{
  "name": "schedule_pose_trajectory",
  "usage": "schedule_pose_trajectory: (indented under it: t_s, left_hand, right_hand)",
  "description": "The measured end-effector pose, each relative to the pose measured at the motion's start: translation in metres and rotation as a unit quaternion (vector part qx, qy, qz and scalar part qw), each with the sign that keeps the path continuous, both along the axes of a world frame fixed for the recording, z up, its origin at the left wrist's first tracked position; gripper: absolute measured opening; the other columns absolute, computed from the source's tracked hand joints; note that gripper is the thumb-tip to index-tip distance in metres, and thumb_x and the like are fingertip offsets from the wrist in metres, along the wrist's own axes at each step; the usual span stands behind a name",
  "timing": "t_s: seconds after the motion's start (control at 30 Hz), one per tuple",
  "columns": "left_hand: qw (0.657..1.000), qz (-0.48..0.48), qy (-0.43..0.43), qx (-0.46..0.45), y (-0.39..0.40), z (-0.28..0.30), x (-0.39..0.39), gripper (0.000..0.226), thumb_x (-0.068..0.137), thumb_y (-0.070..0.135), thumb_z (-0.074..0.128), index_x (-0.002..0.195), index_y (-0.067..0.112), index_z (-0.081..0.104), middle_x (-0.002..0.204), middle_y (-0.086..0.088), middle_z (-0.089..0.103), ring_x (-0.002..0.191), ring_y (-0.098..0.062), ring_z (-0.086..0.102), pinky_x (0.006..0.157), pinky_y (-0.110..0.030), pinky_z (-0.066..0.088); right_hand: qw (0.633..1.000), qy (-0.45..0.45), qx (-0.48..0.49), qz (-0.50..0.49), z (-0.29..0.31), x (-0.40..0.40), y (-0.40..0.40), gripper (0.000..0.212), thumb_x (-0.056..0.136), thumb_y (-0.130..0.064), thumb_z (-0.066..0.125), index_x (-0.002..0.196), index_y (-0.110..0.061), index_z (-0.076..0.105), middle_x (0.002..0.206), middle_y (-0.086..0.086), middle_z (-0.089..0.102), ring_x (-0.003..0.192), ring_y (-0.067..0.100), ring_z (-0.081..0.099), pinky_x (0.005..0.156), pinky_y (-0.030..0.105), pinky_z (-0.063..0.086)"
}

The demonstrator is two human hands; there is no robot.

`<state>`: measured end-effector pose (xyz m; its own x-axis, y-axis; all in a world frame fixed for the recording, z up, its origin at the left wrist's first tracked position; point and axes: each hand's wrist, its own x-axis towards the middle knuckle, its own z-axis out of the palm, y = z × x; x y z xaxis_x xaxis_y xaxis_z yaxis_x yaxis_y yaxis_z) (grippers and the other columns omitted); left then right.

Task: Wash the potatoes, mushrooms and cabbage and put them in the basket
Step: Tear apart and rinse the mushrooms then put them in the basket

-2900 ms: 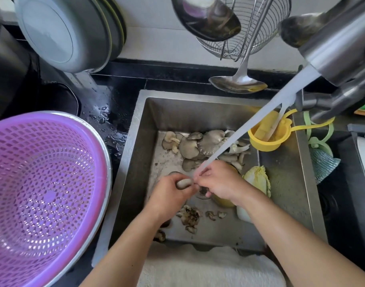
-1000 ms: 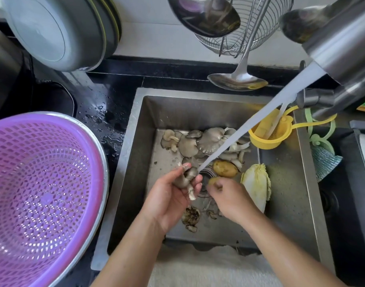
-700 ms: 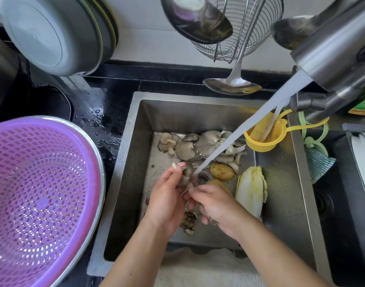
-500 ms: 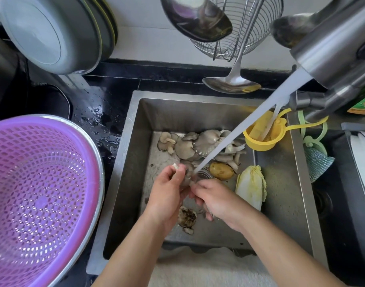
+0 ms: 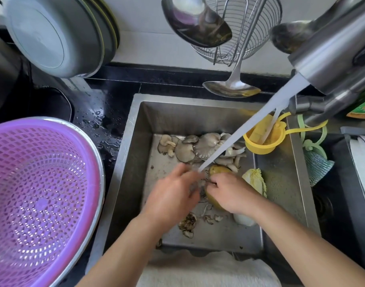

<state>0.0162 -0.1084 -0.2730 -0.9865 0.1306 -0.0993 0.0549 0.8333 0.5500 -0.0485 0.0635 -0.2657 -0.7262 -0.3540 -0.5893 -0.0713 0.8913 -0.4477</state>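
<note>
Steel sink (image 5: 136, 129) at frame centre set in a wet black counter (image 5: 107, 104), mushrooms (image 5: 198, 146) piled at its far side, potato (image 5: 218, 169) and cabbage (image 5: 254, 181) right of centre, purple basket (image 5: 42, 195) at left — left hand (image 5: 175, 193) and right hand (image 5: 229, 191) meeting under the tap stream (image 5: 250, 125), grips blurred, cannot tell what they hold.

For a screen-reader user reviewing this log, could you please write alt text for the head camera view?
Two bare hands, left hand and right hand, meet under the tap's water stream over a steel sink, rinsing something too blurred to identify. Oyster mushrooms, a potato and a cabbage lie in the sink; a purple basket on the left holds no vegetables.
</note>
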Motion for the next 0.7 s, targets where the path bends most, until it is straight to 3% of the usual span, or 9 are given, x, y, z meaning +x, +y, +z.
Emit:
schedule_pose_trajectory:
  t_s: [0.07,0.13,0.3,0.47,0.53,0.7]
  left_hand:
    - [0.995,-0.037,-0.034,-0.090,0.010,0.002,-0.004,0.032,0.102,0.038,0.057,0.133,0.031,0.061,0.131,0.009,0.053,0.091,-0.027,0.073,0.072,-0.041,0.058]
    - [0.989,-0.022,-0.057,-0.135,0.014,0.002,-0.008,0.023,0.107,0.039,0.047,0.123,0.027,0.060,0.119,0.006,0.056,0.093,-0.031,0.072,0.073,-0.042,0.056]
    - [0.971,-0.035,-0.083,-0.220,0.023,0.007,-0.012,0.022,0.105,0.019,0.043,0.116,0.020,0.063,0.113,-0.001,0.067,0.098,-0.030,0.073,0.074,-0.038,0.053]
    - [0.962,-0.020,-0.132,-0.239,0.022,0.021,-0.004,0.020,0.104,0.015,0.045,0.113,0.019,0.063,0.111,-0.002,0.071,0.103,-0.029,0.072,0.072,-0.031,0.041]
    - [0.960,-0.012,-0.139,-0.243,0.019,0.025,0.000,0.021,0.105,0.018,0.044,0.114,0.020,0.063,0.112,0.000,0.072,0.105,-0.028,0.071,0.074,-0.031,0.042]
    - [0.968,-0.009,-0.129,-0.215,0.005,0.024,-0.004,0.019,0.104,0.022,0.048,0.106,0.024,0.068,0.108,0.001,0.070,0.101,-0.028,0.070,0.072,-0.032,0.040]
  right_hand:
    - [0.999,-0.031,-0.031,-0.012,0.003,-0.002,-0.003,0.037,0.101,-0.032,0.050,0.068,-0.017,0.053,0.073,0.000,0.056,0.071,0.021,0.056,0.062,0.036,0.042]
    - [0.998,-0.046,-0.037,-0.017,0.006,-0.004,-0.006,0.037,0.100,-0.032,0.050,0.067,-0.016,0.051,0.072,0.002,0.056,0.071,0.022,0.055,0.062,0.037,0.041]
    - [0.990,0.063,0.046,0.118,0.017,0.004,-0.021,0.012,0.099,-0.017,0.047,0.093,-0.020,0.057,0.103,0.008,0.065,0.091,0.029,0.062,0.077,0.040,0.054]
    - [0.971,0.091,0.109,0.193,0.026,0.010,-0.035,0.018,0.096,-0.003,0.052,0.104,-0.012,0.065,0.095,0.007,0.057,0.086,0.026,0.053,0.067,0.035,0.039]
    - [0.965,0.095,0.115,0.216,0.030,0.011,-0.040,0.020,0.097,-0.003,0.051,0.108,-0.012,0.065,0.101,0.009,0.060,0.088,0.028,0.056,0.067,0.035,0.038]
    - [0.945,0.113,0.082,0.297,0.032,0.007,-0.039,0.023,0.093,0.007,0.047,0.100,-0.010,0.061,0.087,0.008,0.049,0.084,0.032,0.060,0.062,0.037,0.039]
